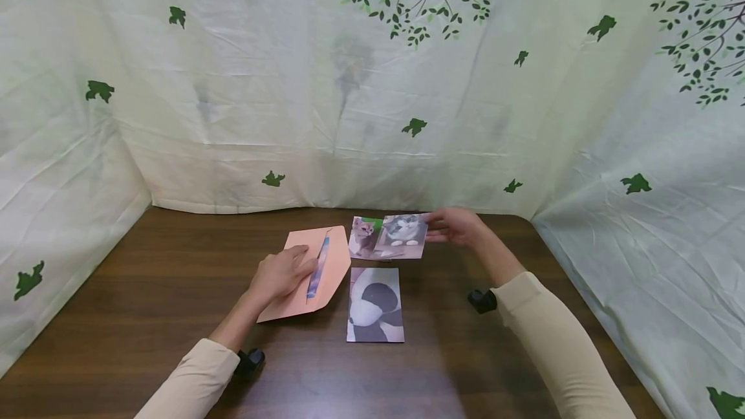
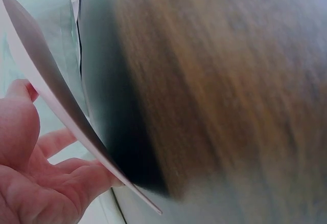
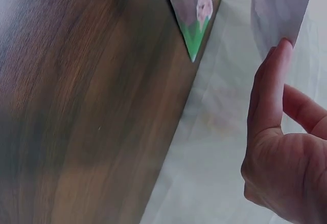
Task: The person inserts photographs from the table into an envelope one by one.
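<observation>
My left hand (image 1: 285,273) holds a peach envelope (image 1: 334,267), tilted with its lower edge toward me. A blue-and-white strip (image 1: 318,267) shows through the slit in the envelope, beside my fingers. In the left wrist view, the envelope (image 2: 56,91) is seen edge-on against the hand (image 2: 46,178). My right hand (image 1: 456,226) pinches a grey-and-white cat photo card (image 1: 401,235) by its right edge. That card overlaps a kitten photo card (image 1: 362,235), whose green corner lies on the table in the right wrist view. The right fingertips (image 3: 283,50) are at the held card's lower end there.
A photo card with a black-and-white plush-like figure (image 1: 375,312) lies on the brown wooden table (image 1: 145,315), nearer to me. White curtains (image 1: 233,102) with green leaf prints stand around the back and sides of the table. Black wrist cameras (image 1: 483,301) sit at both wrists.
</observation>
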### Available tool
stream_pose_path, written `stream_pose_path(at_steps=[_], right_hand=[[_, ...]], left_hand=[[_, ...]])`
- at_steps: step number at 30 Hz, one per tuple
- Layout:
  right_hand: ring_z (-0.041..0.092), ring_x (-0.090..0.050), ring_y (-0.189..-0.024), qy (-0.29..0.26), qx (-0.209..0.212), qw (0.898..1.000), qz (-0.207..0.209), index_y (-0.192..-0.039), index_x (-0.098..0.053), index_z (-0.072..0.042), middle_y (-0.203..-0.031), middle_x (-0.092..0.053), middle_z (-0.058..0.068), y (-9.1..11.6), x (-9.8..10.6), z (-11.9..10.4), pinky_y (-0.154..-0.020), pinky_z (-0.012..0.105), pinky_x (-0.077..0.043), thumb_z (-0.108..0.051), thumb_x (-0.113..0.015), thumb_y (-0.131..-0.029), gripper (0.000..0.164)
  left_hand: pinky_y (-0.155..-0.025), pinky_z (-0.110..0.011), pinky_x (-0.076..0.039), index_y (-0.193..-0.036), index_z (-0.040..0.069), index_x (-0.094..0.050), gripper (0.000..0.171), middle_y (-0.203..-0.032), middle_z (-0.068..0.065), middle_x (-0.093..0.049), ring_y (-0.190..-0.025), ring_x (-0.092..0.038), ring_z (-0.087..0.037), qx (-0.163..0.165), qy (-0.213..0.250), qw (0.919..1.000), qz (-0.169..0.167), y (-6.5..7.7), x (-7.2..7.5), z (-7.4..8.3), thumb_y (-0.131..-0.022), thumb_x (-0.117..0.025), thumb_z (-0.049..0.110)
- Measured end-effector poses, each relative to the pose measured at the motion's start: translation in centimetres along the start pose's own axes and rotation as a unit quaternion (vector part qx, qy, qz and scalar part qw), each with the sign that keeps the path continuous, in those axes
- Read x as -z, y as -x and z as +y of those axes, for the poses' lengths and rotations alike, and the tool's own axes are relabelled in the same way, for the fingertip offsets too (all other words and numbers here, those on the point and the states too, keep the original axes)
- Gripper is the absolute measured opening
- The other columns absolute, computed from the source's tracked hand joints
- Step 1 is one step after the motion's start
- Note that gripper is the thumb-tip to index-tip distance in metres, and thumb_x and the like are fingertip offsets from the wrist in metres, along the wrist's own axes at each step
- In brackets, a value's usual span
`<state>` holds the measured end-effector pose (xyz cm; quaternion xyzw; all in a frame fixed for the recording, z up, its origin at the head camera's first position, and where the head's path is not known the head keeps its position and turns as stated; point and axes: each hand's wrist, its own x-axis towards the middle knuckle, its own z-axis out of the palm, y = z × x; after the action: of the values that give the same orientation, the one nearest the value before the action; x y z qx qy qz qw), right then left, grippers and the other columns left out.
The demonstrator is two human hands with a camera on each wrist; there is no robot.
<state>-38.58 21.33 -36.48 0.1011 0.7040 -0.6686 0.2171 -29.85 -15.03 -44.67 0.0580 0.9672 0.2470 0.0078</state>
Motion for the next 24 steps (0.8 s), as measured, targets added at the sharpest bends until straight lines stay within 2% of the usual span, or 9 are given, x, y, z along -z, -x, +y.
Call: stream_pose_path(at_steps=[3, 6, 8, 12, 14, 18, 24], right_hand=[[0.020, -0.072, -0.076, 0.000, 0.006, 1.000, -0.006, -0.120, -0.058, 0.008, -0.106, -0.063, 0.015, 0.0, -0.8, 0.1, -0.077, 0.036, -0.061, -0.003, -0.056, -0.099, 0.023], [0.020, -0.072, -0.076, 0.003, 0.009, 1.000, -0.006, -0.119, -0.059, 0.008, -0.108, -0.063, 0.016, 0.0, -1.6, 0.2, -0.074, 0.035, -0.062, -0.002, -0.057, -0.099, 0.023], [0.020, -0.072, -0.077, 0.011, 0.009, 1.000, -0.009, -0.124, -0.058, 0.009, -0.112, -0.062, 0.017, 0.0, -2.1, 0.3, -0.079, 0.036, -0.061, -0.003, -0.057, -0.098, 0.028], [0.020, -0.071, -0.079, 0.024, 0.008, 0.999, -0.027, -0.130, -0.055, 0.010, -0.117, -0.060, 0.018, -0.2, -3.0, 0.4, -0.096, 0.043, -0.054, -0.004, -0.056, -0.100, 0.034], [0.020, -0.071, -0.079, 0.026, 0.006, 0.999, -0.036, -0.130, -0.055, 0.010, -0.117, -0.061, 0.018, -0.4, -3.4, 0.5, -0.098, 0.043, -0.053, -0.005, -0.055, -0.100, 0.033], [0.021, -0.071, -0.076, 0.029, 0.004, 0.998, -0.048, -0.127, -0.057, 0.011, -0.112, -0.063, 0.019, -0.7, -4.4, 0.7, -0.084, 0.038, -0.060, -0.005, -0.055, -0.100, 0.030], [0.022, -0.071, -0.075, 0.024, 0.005, 0.998, -0.053, -0.124, -0.059, 0.010, -0.109, -0.065, 0.018, -0.9, -5.9, 1.0, -0.075, 0.035, -0.062, -0.004, -0.056, -0.099, 0.028]], left_hand=[[-0.102, -0.061, -0.043, -0.146, 0.004, -0.054, 0.059, -0.136, -0.026, -0.061, -0.124, -0.057, -0.053, 0.001, 0.000, 1.0000, -0.002, 0.0, 0.0, 0.0, -0.100, -0.054, 0.042], [-0.101, -0.061, -0.044, -0.146, 0.004, -0.053, 0.059, -0.136, -0.026, -0.062, -0.123, -0.057, -0.052, 0.003, 0.000, 1.0000, -0.003, 0.1, 0.1, 0.0, -0.101, -0.054, 0.042], [-0.101, -0.061, -0.044, -0.146, 0.004, -0.054, 0.059, -0.135, -0.027, -0.062, -0.123, -0.057, -0.052, 0.002, 0.000, 1.0000, -0.003, 0.1, 0.1, 0.1, -0.100, -0.053, 0.042], [-0.101, -0.061, -0.044, -0.145, 0.003, -0.054, 0.059, -0.134, -0.026, -0.063, -0.122, -0.058, -0.052, -0.003, -0.001, 1.0000, 0.002, 0.1, 0.1, 0.0, -0.100, -0.054, 0.042], [-0.101, -0.061, -0.044, -0.145, 0.003, -0.054, 0.059, -0.133, -0.026, -0.064, -0.122, -0.058, -0.053, -0.006, -0.001, 1.0000, 0.004, 0.1, 0.1, 0.0, -0.100, -0.054, 0.042], [-0.100, -0.060, -0.044, -0.145, 0.003, -0.055, 0.058, -0.134, -0.026, -0.063, -0.122, -0.058, -0.052, -0.005, 0.001, 1.0000, 0.006, 0.1, 0.1, 0.0, -0.100, -0.053, 0.041], [-0.099, -0.059, -0.045, -0.145, 0.004, -0.054, 0.059, -0.138, -0.025, -0.061, -0.122, -0.058, -0.051, 0.004, 0.001, 1.0000, 0.001, 0.1, 0.0, 0.1, -0.100, -0.052, 0.041]])
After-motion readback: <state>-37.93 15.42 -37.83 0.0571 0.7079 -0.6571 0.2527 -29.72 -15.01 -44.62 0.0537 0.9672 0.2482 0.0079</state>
